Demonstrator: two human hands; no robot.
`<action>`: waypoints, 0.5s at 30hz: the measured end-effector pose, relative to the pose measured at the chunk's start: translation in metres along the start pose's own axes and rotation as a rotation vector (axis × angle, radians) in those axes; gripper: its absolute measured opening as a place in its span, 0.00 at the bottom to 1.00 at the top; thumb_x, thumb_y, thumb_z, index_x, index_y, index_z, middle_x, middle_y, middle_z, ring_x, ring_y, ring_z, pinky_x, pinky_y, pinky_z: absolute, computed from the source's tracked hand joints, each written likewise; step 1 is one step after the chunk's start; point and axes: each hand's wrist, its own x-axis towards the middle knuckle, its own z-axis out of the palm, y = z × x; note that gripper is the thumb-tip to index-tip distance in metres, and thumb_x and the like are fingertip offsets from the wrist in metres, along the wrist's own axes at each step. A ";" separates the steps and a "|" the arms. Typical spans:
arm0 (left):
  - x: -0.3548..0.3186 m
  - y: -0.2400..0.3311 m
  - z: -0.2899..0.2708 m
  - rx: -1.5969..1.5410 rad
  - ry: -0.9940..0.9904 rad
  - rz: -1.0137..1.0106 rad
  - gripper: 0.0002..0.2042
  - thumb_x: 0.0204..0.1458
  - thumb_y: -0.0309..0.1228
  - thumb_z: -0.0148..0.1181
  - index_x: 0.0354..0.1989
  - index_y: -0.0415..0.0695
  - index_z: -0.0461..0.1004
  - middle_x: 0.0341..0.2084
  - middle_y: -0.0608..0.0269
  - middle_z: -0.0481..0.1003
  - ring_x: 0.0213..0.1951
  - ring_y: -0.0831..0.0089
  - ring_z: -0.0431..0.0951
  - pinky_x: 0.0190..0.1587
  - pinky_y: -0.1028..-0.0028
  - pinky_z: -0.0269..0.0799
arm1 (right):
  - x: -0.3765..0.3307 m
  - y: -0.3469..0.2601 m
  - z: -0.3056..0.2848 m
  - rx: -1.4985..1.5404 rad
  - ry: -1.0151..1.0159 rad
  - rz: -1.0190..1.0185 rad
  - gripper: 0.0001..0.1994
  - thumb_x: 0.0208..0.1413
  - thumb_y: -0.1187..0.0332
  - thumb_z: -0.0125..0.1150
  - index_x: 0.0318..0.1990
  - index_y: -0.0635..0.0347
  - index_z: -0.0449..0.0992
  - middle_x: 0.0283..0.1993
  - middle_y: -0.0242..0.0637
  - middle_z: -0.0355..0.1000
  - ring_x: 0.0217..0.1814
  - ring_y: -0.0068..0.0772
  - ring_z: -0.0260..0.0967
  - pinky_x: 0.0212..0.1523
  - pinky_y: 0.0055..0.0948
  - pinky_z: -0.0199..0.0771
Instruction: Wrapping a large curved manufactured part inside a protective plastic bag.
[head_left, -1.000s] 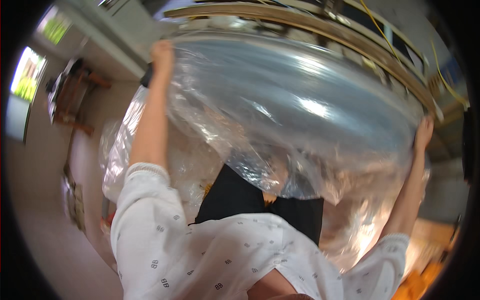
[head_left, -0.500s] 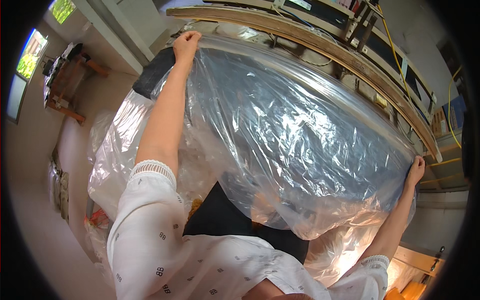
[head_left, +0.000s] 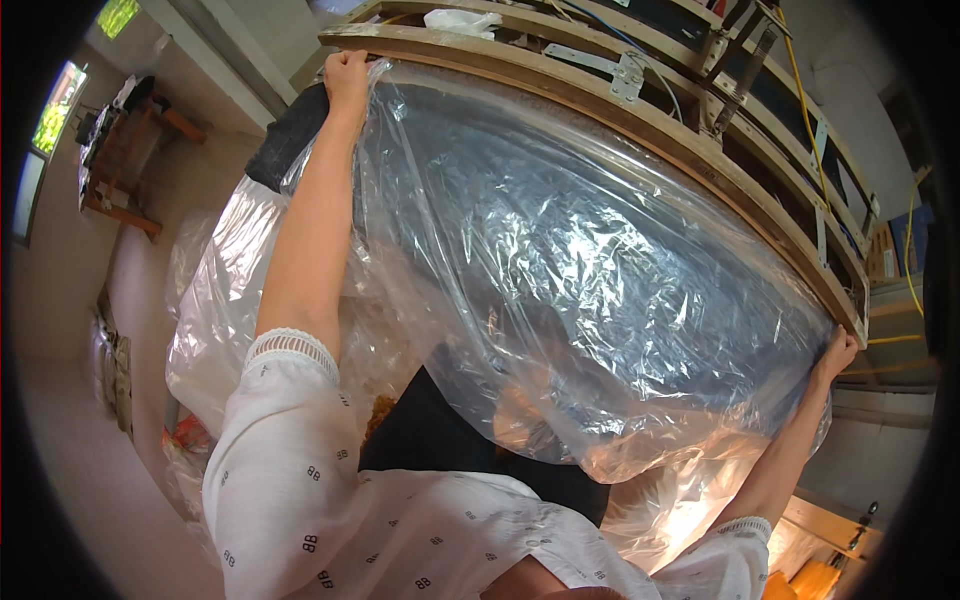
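Note:
A wide sheet of clear plastic film (head_left: 600, 270) is stretched in front of me, wrinkled and shiny, over a dark surface. My left hand (head_left: 347, 82) is closed on its far left corner, beside the end of a long wooden bar (head_left: 560, 78). At the far right corner, my right hand (head_left: 838, 352) is closed on the film near the bar's other end. The film's far edge runs along the bar; whether it lies under it I cannot tell. More loose film (head_left: 225, 300) hangs in folds at the left and below.
Behind the bar stands a machine frame with metal hinge plates (head_left: 625, 75), cables and a yellow hose (head_left: 795, 90). A black padded piece (head_left: 285, 140) lies by my left forearm. A wooden bench (head_left: 125, 170) stands at the far left, and orange material (head_left: 805, 580) at lower right.
The wooden bar now sits right at the film's far edge, covering the gap with wires seen before. Metal hinge plates show behind it. Both hands shifted slightly, still gripping the film.

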 end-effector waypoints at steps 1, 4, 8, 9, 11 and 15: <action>-0.004 0.006 -0.002 -0.105 0.041 -0.038 0.11 0.45 0.33 0.56 0.30 0.35 0.71 0.26 0.56 0.75 0.34 0.67 0.74 0.39 0.71 0.67 | -0.003 -0.009 0.000 0.127 0.006 0.055 0.19 0.50 0.59 0.59 0.33 0.71 0.69 0.34 0.39 0.67 0.35 0.31 0.61 0.41 0.30 0.63; -0.014 0.022 -0.006 -0.180 0.148 -0.051 0.12 0.47 0.33 0.51 0.31 0.34 0.71 0.23 0.55 0.75 0.34 0.61 0.76 0.40 0.68 0.67 | -0.008 -0.022 -0.002 0.297 0.010 0.112 0.20 0.54 0.57 0.55 0.37 0.72 0.71 0.36 0.39 0.68 0.36 0.31 0.62 0.42 0.29 0.62; -0.005 0.024 -0.021 0.193 0.131 0.027 0.19 0.51 0.42 0.44 0.36 0.38 0.74 0.35 0.50 0.75 0.44 0.55 0.71 0.46 0.57 0.62 | -0.016 -0.043 -0.015 0.495 -0.068 0.053 0.22 0.59 0.58 0.46 0.45 0.74 0.72 0.43 0.43 0.72 0.45 0.32 0.66 0.47 0.29 0.63; -0.012 0.030 -0.011 0.315 0.008 0.007 0.24 0.52 0.49 0.39 0.38 0.43 0.76 0.42 0.49 0.74 0.50 0.53 0.68 0.50 0.48 0.57 | -0.007 -0.029 -0.031 0.262 -0.118 0.053 0.22 0.60 0.60 0.43 0.46 0.74 0.72 0.45 0.43 0.72 0.46 0.32 0.68 0.48 0.30 0.63; -0.034 0.048 -0.001 0.792 -0.094 -0.085 0.29 0.52 0.58 0.33 0.45 0.52 0.76 0.48 0.54 0.71 0.55 0.51 0.65 0.54 0.42 0.49 | -0.029 -0.065 -0.027 0.579 -0.122 0.267 0.18 0.58 0.59 0.47 0.37 0.65 0.77 0.35 0.35 0.73 0.40 0.26 0.68 0.46 0.29 0.64; 0.028 0.001 -0.059 0.344 -0.254 0.234 0.16 0.52 0.37 0.56 0.44 0.38 0.75 0.42 0.61 0.75 0.44 0.71 0.72 0.50 0.73 0.65 | -0.035 -0.084 -0.069 0.680 -0.156 0.306 0.14 0.58 0.56 0.49 0.29 0.58 0.65 0.27 0.27 0.58 0.31 0.23 0.53 0.36 0.24 0.56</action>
